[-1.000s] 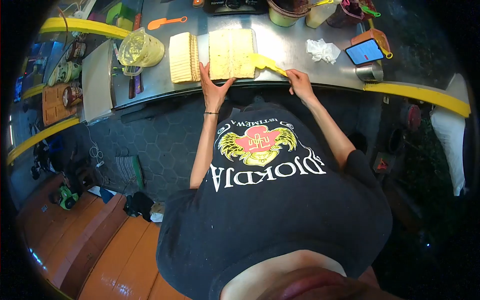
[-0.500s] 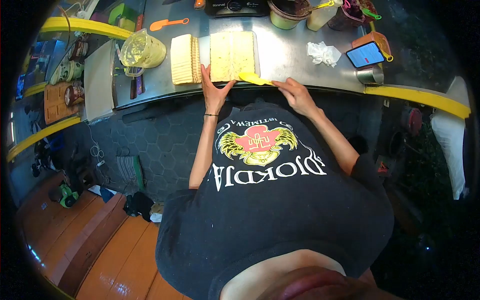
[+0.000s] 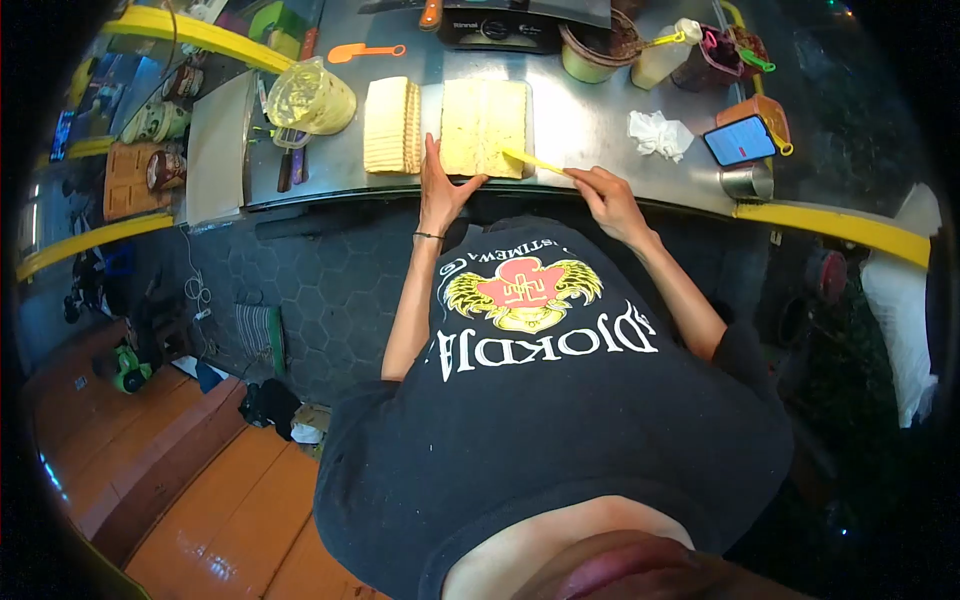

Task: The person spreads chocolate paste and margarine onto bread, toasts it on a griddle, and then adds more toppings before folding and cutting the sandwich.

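Note:
A flat pale-yellow slab of bread (image 3: 483, 125) lies on a white board at the counter's front. Around its near left corner rests my left hand (image 3: 440, 192), fingers stretched along the left side and thumb at the front edge. My right hand (image 3: 608, 197) is closed on the handle of a yellow spatula (image 3: 540, 162). The spatula's blade touches the bread's top near its right side, tilted on edge. To the left of my left hand stands a ridged block of bread (image 3: 392, 125). A clear tub with yellow-green spread (image 3: 312, 97) sits farther left.
An orange spatula (image 3: 366, 51) lies behind the tub. Crumpled tissue (image 3: 659, 135), a phone (image 3: 739, 141) and a metal cup (image 3: 747, 182) are on the right. Filled tubs (image 3: 592, 55) stand at the back beside a black stove (image 3: 500, 30). Knives lie near the clear tub.
The spatula has moved slightly up the bread from its near right corner, its blade turning from flat toward its edge. My left hand stays at the bread's corner. The camera view has shifted a little.

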